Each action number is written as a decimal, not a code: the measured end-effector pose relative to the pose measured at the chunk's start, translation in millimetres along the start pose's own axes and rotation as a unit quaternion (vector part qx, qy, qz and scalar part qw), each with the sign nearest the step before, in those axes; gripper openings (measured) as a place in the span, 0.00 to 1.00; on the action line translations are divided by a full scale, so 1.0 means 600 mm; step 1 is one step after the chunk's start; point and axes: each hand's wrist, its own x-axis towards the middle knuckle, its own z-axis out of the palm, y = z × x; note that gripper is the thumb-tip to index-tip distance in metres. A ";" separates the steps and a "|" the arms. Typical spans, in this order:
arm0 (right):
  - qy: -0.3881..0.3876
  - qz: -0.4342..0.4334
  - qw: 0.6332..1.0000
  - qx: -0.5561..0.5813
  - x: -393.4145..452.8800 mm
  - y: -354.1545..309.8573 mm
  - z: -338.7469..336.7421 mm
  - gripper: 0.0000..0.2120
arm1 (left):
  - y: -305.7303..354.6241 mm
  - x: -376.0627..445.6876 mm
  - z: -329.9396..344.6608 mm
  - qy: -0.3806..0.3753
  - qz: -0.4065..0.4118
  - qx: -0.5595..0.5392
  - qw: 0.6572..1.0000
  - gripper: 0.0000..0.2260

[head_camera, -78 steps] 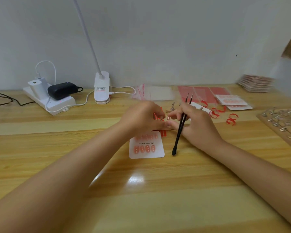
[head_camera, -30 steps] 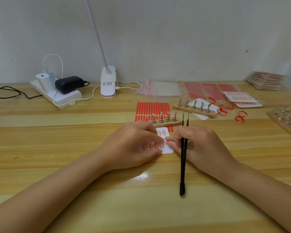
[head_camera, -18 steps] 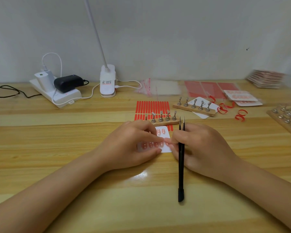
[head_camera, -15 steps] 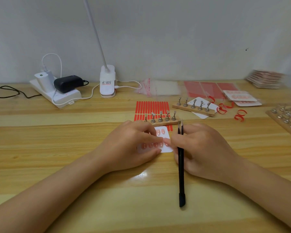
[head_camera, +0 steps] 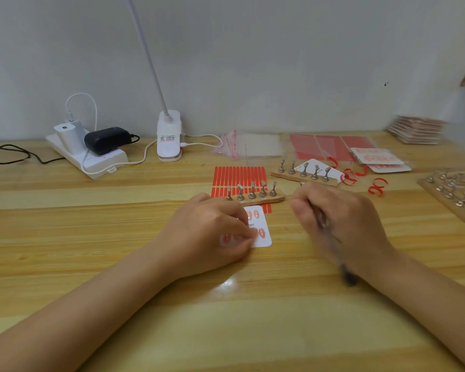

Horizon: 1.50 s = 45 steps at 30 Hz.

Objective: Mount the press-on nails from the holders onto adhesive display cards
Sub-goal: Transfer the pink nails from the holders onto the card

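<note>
A white display card (head_camera: 262,234) with several pink nails lies on the wooden table. My left hand (head_camera: 212,232) lies over its left part, fingertips pressing on the lower row. My right hand (head_camera: 336,224), blurred by motion, is to the right of the card, apart from it, and grips black tweezers (head_camera: 333,248) whose back end points toward me. Just behind the card stands a wooden holder strip (head_camera: 261,198) with several metal stands. A second holder strip (head_camera: 304,176) lies farther back right.
A sheet of red adhesive strips (head_camera: 239,174) lies behind the near holder. Red sheets (head_camera: 328,146), finished cards (head_camera: 379,159) and red peel curls (head_camera: 376,186) are at back right; a large holder board (head_camera: 454,194) at right. A lamp base (head_camera: 169,135) and power strip (head_camera: 91,157) stand at back left.
My right hand has pulled away to the right of the card with the tweezers. My left hand stays pressed on the card.
</note>
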 end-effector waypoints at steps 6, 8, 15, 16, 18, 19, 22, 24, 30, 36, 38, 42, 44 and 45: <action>-0.028 0.036 0.999 -0.018 0.003 0.039 -0.017 0.08 | 0.006 0.006 -0.003 -0.016 -0.024 -0.030 0.999 0.08; -0.053 0.032 0.996 -0.071 0.000 0.045 -0.013 0.05 | 0.005 0.008 -0.008 -0.026 -0.040 -0.050 0.998 0.09; -0.102 0.023 0.983 -0.150 -0.001 0.051 0.000 0.13 | -0.002 0.024 -0.028 -0.035 -0.078 -0.063 0.994 0.14; -0.106 0.020 0.982 -0.152 -0.001 0.052 0.001 0.14 | -0.007 0.030 -0.035 -0.027 -0.075 -0.065 0.995 0.13; -0.123 0.023 0.980 -0.152 -0.001 0.055 0.000 0.15 | -0.022 0.055 -0.045 0.013 -0.085 -0.094 0.992 0.11; -0.137 0.031 0.978 -0.153 -0.001 0.056 0.000 0.15 | -0.032 0.072 -0.048 0.033 -0.115 -0.112 0.986 0.11; -0.168 0.067 0.969 -0.168 -0.001 0.060 0.003 0.19 | -0.074 0.136 -0.042 0.009 -0.282 -0.135 0.950 0.08; -0.181 0.083 0.964 -0.178 -0.001 0.064 0.004 0.22 | -0.100 0.175 -0.024 -0.047 -0.379 -0.174 0.908 0.08; -0.229 0.120 0.954 -0.155 0.004 0.060 -0.004 0.22 | -0.120 0.239 0.040 -0.092 -0.465 -0.107 0.874 0.19; -0.207 0.128 0.961 -0.128 0.003 0.064 -0.005 0.20 | -0.115 0.259 0.055 -0.136 -0.464 -0.037 0.875 0.34; -0.190 0.131 0.966 -0.119 0.001 0.064 -0.005 0.19 | -0.112 0.266 0.054 -0.141 -0.475 -0.053 0.867 0.33; -0.155 0.132 0.973 -0.109 0.000 0.062 -0.006 0.16 | -0.109 0.268 0.039 -0.050 -0.510 -0.259 0.819 0.19; -0.140 0.130 0.976 -0.105 0.001 0.060 -0.005 0.15 | -0.109 0.265 0.023 0.012 -0.491 -0.396 0.776 0.11; -0.130 0.128 0.978 -0.101 0.001 0.059 -0.005 0.14 | -0.110 0.259 0.013 0.036 -0.473 -0.451 0.756 0.09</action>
